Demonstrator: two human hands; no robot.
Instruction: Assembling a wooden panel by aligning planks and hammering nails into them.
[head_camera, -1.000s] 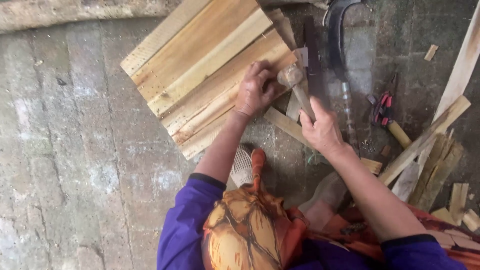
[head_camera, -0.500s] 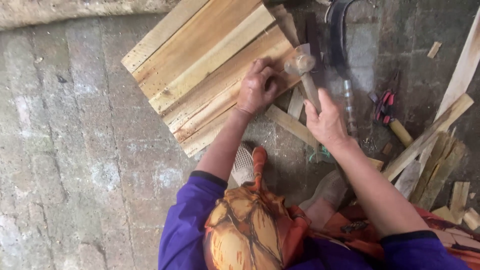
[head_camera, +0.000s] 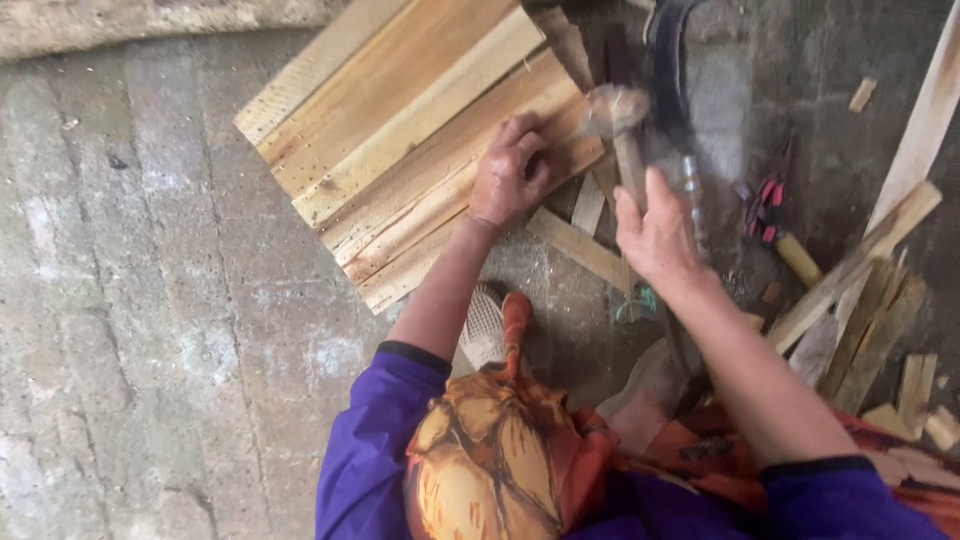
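The right hand (head_camera: 655, 225) grips a hammer (head_camera: 618, 125) raised and blurred above the right edge of the slatted wooden panel (head_camera: 410, 140) lying on the concrete floor (head_camera: 150, 330). The left hand (head_camera: 510, 172) rests curled on that edge, seemingly pinching something too small to see; a stray blow risks striking its fingers.

floor: grey cracked concrete floor (head_camera: 150, 300) | right: wood offcuts (head_camera: 880, 330) scattered | light: daylight, even
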